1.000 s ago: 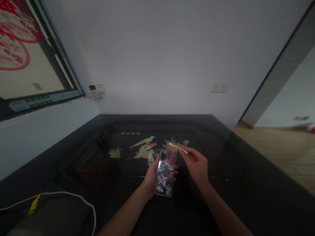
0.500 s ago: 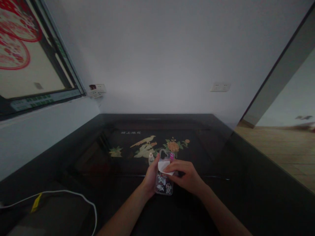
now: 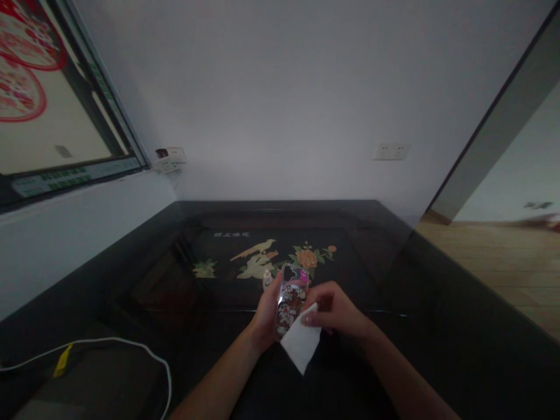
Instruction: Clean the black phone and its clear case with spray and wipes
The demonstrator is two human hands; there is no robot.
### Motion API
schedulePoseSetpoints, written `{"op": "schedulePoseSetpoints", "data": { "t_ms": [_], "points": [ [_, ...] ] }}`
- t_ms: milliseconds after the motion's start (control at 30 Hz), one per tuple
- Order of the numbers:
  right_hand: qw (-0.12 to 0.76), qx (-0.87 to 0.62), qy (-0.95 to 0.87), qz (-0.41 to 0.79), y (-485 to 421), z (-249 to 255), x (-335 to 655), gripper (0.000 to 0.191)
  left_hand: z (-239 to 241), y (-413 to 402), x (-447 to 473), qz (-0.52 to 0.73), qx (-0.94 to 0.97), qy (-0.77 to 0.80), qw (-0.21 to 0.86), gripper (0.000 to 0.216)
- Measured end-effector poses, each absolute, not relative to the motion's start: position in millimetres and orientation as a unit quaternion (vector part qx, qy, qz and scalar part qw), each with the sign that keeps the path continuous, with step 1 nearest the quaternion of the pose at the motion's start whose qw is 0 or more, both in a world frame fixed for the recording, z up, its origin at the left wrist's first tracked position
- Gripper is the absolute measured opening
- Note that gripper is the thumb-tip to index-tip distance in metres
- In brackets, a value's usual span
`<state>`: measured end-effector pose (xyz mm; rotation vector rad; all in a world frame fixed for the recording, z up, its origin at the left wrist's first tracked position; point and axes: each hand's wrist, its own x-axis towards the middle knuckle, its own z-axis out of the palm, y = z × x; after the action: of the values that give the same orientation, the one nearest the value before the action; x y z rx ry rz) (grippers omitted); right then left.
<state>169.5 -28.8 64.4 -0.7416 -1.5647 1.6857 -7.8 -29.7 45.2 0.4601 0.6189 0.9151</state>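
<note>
A clear phone case (image 3: 286, 300) printed with small cartoon figures and a pink patch near its top is held tilted up over the dark table. My left hand (image 3: 266, 315) grips it along its left edge, fingers closed. Between the thumb and fingers of my right hand (image 3: 330, 309) is pinched a white tissue (image 3: 303, 344), which hangs down across the lower right corner of the case. Just behind my left hand stands a small clear bottle (image 3: 266, 279), its lower part hidden by that hand.
The glossy black table (image 3: 144, 251) carries a bird-and-flower picture (image 3: 260, 265). At the lower left, a white cable (image 3: 118, 339) with a yellow tag (image 3: 63, 360) lies over a dark flat object (image 3: 96, 385). A wall with sockets (image 3: 391, 151) stands behind.
My right hand has drawn the tissue from the upper middle of the phone case down to its lower right corner, where it now hangs unfolded. My left hand keeps its hold.
</note>
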Motion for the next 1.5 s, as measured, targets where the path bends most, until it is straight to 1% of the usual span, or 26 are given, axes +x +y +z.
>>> {"op": "schedulePoseSetpoints", "data": {
  "t_ms": [67,167,233,300,400,467,533,600,700,800,867,967,1033,1200,1367,1500],
  "points": [
    [0.485,-0.317,-0.515,0.632,-17.2,62.8,174.9,0.031,49.4,-30.6,-8.5,0.428,0.213,0.28,0.832,0.061],
    [0.625,-0.341,-0.397,0.579,0.1,63.2,184.3,0.033,52.9,-32.1,-10.7,0.439,0.208,0.261,0.834,0.059],
    [0.68,-0.348,-0.348,0.544,8.8,64.0,190.1,0.032,53.1,-33.1,-12.7,0.446,0.217,0.26,0.828,0.056],
    [0.707,-0.354,-0.323,0.521,14.3,63.9,194.4,0.032,52.9,-34.0,-14.6,0.441,0.246,0.273,0.819,0.052],
    [0.714,-0.362,-0.315,0.509,17.6,61.8,197.2,0.033,54.7,-35.7,-17.2,0.424,0.341,0.314,0.778,0.053],
    [0.708,-0.368,-0.317,0.512,18.2,60.1,197.1,0.034,57.6,-37.9,-18.4,0.412,0.43,0.362,0.717,0.057],
    [0.705,-0.371,-0.315,0.515,18.2,58.9,196.3,0.034,61.2,-41.5,-18.9,0.395,0.533,0.42,0.619,0.059],
    [0.705,-0.371,-0.317,0.515,18.1,58.3,195.3,0.034,64.0,-46.1,-17.9,0.376,0.626,0.48,0.486,0.058],
    [0.699,-0.374,-0.33,0.513,17.7,58.1,194.1,0.034,64.8,-52.7,-13.0,0.342,0.698,0.553,0.3,0.055],
    [0.695,-0.378,-0.336,0.511,17.6,57.5,193.5,0.033,61.3,-56.6,-5.7,0.288,0.71,0.615,0.188,0.052],
    [0.694,-0.378,-0.338,0.51,17.9,56.6,193.1,0.032,58.0,-57.6,-1.5,0.229,0.704,0.659,0.131,0.052],
    [0.693,-0.375,-0.34,0.513,17.9,55.7,192.1,0.031,54.0,-58.3,1.5,0.143,0.697,0.698,0.078,0.056],
    [0.69,-0.372,-0.343,0.518,17.1,55.7,191.2,0.031,52.4,-58.4,1.5,0.115,0.7,0.702,0.058,0.059],
    [0.679,-0.375,-0.349,0.526,14.2,56.9,189.5,0.033,49.1,-57.1,0.5,0.107,0.702,0.704,0.024,0.056],
    [0.668,-0.376,-0.36,0.532,13.8,56.4,188.8,0.033,44.7,-54.2,3.4,0.105,0.697,0.709,0.0,0.061],
    [0.667,-0.375,-0.362,0.533,13.9,56.0,188.6,0.032,39.2,-51.6,6.0,0.104,0.698,0.708,-0.011,0.06]
  ]
}}
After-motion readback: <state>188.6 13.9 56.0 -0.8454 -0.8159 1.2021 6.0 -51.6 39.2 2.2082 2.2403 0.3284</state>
